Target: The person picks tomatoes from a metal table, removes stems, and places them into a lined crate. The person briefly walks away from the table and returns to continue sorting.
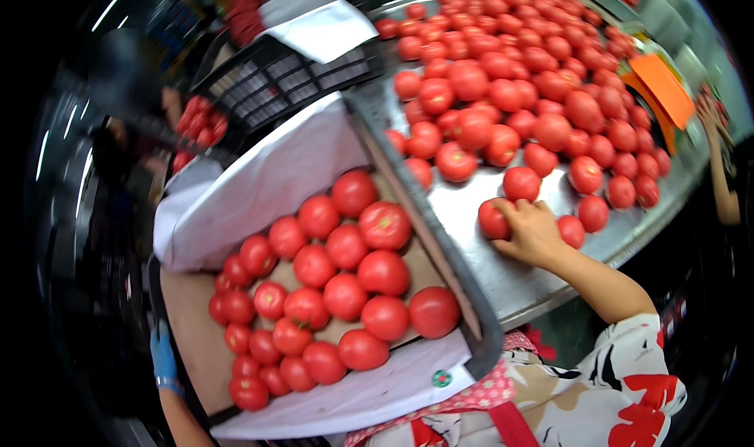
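My right hand point(533, 235), bare, has its thumb and fingers around a red tomato point(493, 218) just above the metal table point(471, 246). Another tomato point(521, 183) sits right beyond its fingers. In a blue glove, my left hand point(162, 355) lies along the outer left side of a dark plastic crate point(488, 341); whether it grips the rim cannot be told. Brown cardboard point(188, 329) and white paper point(265, 170) line this crate. Rows of tomatoes point(344, 297) rest inside, with a bare strip of cardboard along the left.
A large heap of tomatoes point(506, 76) covers the table's far part. An orange plastic object point(662, 87) stands at its right. Behind my crate is another black crate point(288, 84) with paper. Other people's arms show at right point(716, 129) and top left point(244, 17).
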The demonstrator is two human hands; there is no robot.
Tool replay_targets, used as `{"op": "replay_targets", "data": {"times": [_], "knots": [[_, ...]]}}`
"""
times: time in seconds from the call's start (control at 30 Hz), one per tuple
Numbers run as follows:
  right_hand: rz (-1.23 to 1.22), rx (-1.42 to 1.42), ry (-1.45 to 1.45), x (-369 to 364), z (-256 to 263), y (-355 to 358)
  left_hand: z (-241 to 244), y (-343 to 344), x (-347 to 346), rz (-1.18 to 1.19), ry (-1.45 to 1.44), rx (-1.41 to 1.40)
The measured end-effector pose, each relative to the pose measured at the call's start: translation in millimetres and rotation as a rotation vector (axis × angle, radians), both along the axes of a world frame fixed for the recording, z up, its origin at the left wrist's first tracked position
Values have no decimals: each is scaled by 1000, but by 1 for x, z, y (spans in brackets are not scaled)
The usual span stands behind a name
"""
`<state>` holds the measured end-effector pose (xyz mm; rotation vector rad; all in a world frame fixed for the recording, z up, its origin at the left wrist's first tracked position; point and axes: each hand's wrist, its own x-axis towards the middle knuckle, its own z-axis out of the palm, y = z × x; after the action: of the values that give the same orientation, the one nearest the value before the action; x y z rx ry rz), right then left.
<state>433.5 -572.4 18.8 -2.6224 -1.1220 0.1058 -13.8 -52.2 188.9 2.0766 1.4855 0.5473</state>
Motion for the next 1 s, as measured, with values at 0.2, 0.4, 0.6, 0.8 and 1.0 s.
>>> {"op": "replay_targets", "data": {"times": [0.2,0.4,0.6,0.8,1.0], "knots": [[-269,896,286,58,23,8,15,-61,34,-38,307,624],[-665,1324,1030,223,29,-49,22,-176,146,-666,257,357],[-326,1376,1115,151,124,47,-37,-196,179,-981,533,-13],[440,811,933,5,201,178,-60,-203,199,-865,812,-10],[880,433,514,-74,188,240,-52,-172,189,-694,223,108]]}}
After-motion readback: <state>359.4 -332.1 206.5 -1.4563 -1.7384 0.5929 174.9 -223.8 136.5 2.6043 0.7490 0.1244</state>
